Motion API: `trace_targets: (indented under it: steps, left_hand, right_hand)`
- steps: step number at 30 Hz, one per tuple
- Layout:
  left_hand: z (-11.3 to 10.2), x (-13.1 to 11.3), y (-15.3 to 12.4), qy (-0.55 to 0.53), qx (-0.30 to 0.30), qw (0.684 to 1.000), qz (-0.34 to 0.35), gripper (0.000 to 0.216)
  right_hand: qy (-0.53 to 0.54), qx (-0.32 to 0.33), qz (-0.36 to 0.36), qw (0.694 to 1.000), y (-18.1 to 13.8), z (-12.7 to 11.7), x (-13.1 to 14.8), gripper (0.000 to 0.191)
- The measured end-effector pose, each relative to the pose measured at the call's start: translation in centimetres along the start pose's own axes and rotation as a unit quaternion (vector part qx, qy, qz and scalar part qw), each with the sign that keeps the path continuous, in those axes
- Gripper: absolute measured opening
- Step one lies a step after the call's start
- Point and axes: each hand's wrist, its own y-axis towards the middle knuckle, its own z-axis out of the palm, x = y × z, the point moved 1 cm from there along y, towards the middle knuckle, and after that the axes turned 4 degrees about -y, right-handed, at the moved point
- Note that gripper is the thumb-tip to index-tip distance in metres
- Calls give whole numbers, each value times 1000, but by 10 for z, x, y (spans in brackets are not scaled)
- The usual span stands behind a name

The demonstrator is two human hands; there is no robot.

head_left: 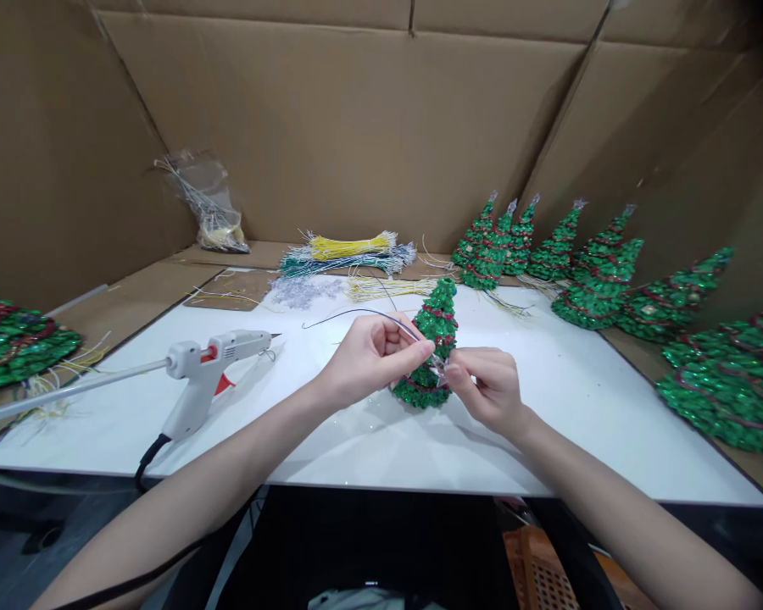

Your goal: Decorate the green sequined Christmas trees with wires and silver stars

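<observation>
In front of a small green Christmas tree [441, 322] with red trim, both hands are raised close together. Between the thumb and fingers of my left hand [370, 356], a thin dark wire [340, 313] is pinched, its loose end curving out to the left. My right hand [488, 385] pinches a small clear star [441, 374] near the wire's other end. Whether wire and star are joined cannot be made out. The tree stands upright on the white board [534, 449], its middle partly hidden by my fingers.
A white glue gun [197, 381] with a long glue stick rests at left. Bundled wires [349, 247] and a pile of clear stars [309, 292] lie behind. More finished-looking trees [598, 280] stand at right, another tree [19, 343] at left. Cardboard walls [336, 127] enclose the table.
</observation>
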Motion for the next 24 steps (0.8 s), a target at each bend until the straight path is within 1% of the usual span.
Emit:
trace_targets:
  steps: [5,8,11,14,17,20,24]
  left_hand:
    - [-1,1,1,5,4,1000,-14,34]
    - [-3,1,1,6,5,1000,-12,35]
    - [-5,2,1,1,7,1000,6,33]
    - [-6,3,2,14,11,1000,26,26]
    - [-6,5,2,32,25,999,35,22]
    - [-6,5,2,48,36,997,47,23]
    - [-5,5,1,62,26,995,76,26]
  right_hand:
    - [-12,-4,-8,1000,1,0,0,42]
    - [-3,-2,1,1000,1,0,-2,43]
    - [19,7,23,1000,1,-2,-5,44]
    - [39,19,40,998,0,-3,-8,45]
    - [64,25,48,997,0,-4,-9,44]
    - [86,24,53,995,-1,-5,-9,44]
    - [125,31,80,989,-3,-6,-10,46]
